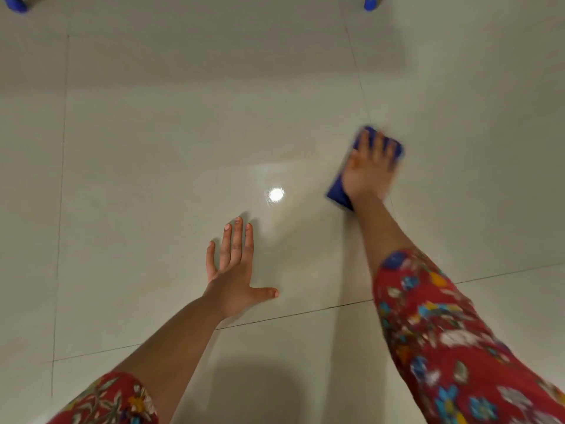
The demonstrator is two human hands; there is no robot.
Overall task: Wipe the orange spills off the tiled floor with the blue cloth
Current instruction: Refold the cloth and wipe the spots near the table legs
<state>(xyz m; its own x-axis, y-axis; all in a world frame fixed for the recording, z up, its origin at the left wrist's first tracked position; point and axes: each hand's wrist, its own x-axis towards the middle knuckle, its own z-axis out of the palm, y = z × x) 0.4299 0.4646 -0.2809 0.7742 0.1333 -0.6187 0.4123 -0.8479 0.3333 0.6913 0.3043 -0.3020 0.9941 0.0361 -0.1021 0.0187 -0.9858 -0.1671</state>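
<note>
Head view looks down on a glossy pale tiled floor [153, 133], where the blue cloth [337, 193] lies flat, right of centre, just beside a dark grout line that runs away from the person. The right hand [368, 166] lies on top of the cloth with its palm down and its fingers [363, 142] stretched out and spread, pressing rather than gripping. The cloth shows past the fingertips at its far end and beside the wrist at its near end; the hand and cloth are blurred. The left hand [234, 276] is well apart from the cloth, nearer the person, flat on the bare tile with fingers straight and close together and the thumb stuck out to the side; it holds nothing. Between the two hands a bright light reflection [276, 194] sits on the tile, and a faint orange-tan streak [298, 154] lies beyond it, to the left of the cloth. Both arms wear red floral sleeves [443, 332]. Two small blue objects [370, 3] sit at the top edge, cut off by the frame.
</note>
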